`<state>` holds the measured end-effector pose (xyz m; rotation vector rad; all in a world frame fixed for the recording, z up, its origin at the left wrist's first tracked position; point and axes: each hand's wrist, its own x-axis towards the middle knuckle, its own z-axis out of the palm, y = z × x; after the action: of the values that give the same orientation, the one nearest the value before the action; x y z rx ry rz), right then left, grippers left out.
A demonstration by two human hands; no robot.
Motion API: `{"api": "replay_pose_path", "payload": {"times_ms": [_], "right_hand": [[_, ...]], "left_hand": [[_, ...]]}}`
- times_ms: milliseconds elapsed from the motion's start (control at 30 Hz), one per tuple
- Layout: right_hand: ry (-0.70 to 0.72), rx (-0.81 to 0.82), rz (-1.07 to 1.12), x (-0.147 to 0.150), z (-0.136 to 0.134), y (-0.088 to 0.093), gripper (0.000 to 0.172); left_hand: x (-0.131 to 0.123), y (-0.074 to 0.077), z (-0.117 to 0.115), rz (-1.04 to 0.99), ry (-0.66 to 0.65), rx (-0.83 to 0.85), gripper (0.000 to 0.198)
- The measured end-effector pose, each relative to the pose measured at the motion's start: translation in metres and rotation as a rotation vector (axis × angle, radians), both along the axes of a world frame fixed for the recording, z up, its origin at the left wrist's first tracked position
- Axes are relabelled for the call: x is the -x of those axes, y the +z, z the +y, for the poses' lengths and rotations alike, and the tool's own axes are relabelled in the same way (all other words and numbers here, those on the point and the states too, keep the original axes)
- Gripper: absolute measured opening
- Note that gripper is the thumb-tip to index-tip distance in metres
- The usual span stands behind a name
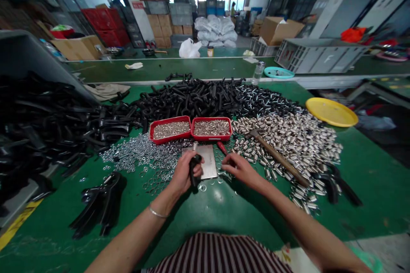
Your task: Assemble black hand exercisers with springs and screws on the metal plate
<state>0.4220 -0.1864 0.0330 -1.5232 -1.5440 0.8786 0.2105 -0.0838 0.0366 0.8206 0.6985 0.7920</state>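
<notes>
My left hand (187, 170) is wrapped round a black curved handle part (193, 168), which is held upright over the near-left side of a flat metal plate (208, 162). A small silver threaded piece (195, 146) shows just above that hand. To the right of the plate, my right hand (240, 169) has its fingers bent together low over scattered thin metal rings (220, 180); whatever is between the fingertips is too small to make out. A red-handled tool (222, 148) lies just beyond those fingertips, its far end hidden by them.
Two red trays (170, 140) of small metal pins stand behind the plate. Black handles (198, 98) are heaped behind and left. Silver nuts (128, 153) spread left; metal sleeves (288, 136) and a hammer (278, 158) lie right. Assembled black parts (102, 204) rest front left.
</notes>
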Motion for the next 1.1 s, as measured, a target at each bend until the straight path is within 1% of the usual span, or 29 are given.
{"api": "replay_pose_path", "payload": {"times_ms": [33,67,100,133,167,200,267,333,400,500,567,600,633,700,767,867,933,1000,1067,1100], "right_hand": [[0.056,-0.008,-0.152,-0.004,-0.018,-0.002,0.015],[0.130,0.013,-0.268,-0.007,-0.036,-0.004,0.014],[0.153,0.034,-0.363,-0.009,-0.053,-0.007,0.012],[0.158,0.057,-0.447,-0.010,-0.067,-0.012,0.011],[0.152,0.081,-0.514,-0.010,-0.078,-0.017,0.011],[0.136,0.098,-0.554,-0.010,-0.085,-0.022,0.012],[0.103,0.114,-0.560,-0.008,-0.088,-0.030,0.016],[0.067,0.100,-0.466,-0.006,-0.080,-0.032,0.019],[-0.011,0.067,-0.297,-0.002,-0.063,-0.025,0.019],[-0.221,0.062,0.062,0.013,-0.027,-0.006,0.021],[-0.333,0.090,0.340,0.030,0.004,0.004,0.027],[-0.359,0.105,0.479,0.038,0.019,0.006,0.031],[-0.363,0.121,0.606,0.047,0.034,0.007,0.034],[-0.327,0.180,0.810,0.061,0.060,0.004,0.034],[-0.276,0.267,0.955,0.069,0.077,-0.001,0.031],[-0.210,0.375,1.075,0.073,0.086,-0.006,0.028],[-0.202,0.394,1.086,0.073,0.084,-0.008,0.029],[-0.212,0.371,1.046,0.073,0.080,-0.011,0.031],[-0.226,0.297,0.958,0.074,0.077,-0.014,0.033],[-0.232,0.240,0.880,0.074,0.076,-0.016,0.033]], "left_hand": [[0.004,-0.001,0.010,-0.022,0.123,-0.022,0.026],[0.008,-0.001,0.019,-0.036,0.214,-0.045,0.024],[0.011,-0.001,0.028,-0.038,0.266,-0.066,0.024],[0.013,0.000,0.035,-0.030,0.286,-0.087,0.024],[0.012,0.001,0.039,-0.017,0.278,-0.109,0.025],[0.009,0.001,0.041,-0.002,0.251,-0.131,0.026],[-0.001,-0.002,0.039,0.024,0.169,-0.164,0.028],[-0.013,-0.010,0.033,0.052,0.109,-0.184,0.031],[-0.022,-0.019,0.028,0.100,0.111,-0.213,0.033],[-0.024,-0.026,0.028,0.188,0.164,-0.276,0.033],[-0.022,-0.025,0.030,0.227,0.163,-0.333,0.033],[-0.020,-0.024,0.032,0.244,0.155,-0.376,0.032],[-0.018,-0.022,0.034,0.264,0.150,-0.427,0.032],[-0.015,-0.020,0.037,0.314,0.157,-0.528,0.030],[-0.012,-0.021,0.040,0.363,0.170,-0.605,0.027],[-0.010,-0.025,0.041,0.422,0.190,-0.676,0.022],[-0.009,-0.027,0.040,0.452,0.195,-0.695,0.020],[-0.010,-0.029,0.039,0.476,0.191,-0.689,0.021],[-0.010,-0.029,0.037,0.490,0.183,-0.667,0.022],[-0.010,-0.028,0.037,0.490,0.178,-0.649,0.022]]}}
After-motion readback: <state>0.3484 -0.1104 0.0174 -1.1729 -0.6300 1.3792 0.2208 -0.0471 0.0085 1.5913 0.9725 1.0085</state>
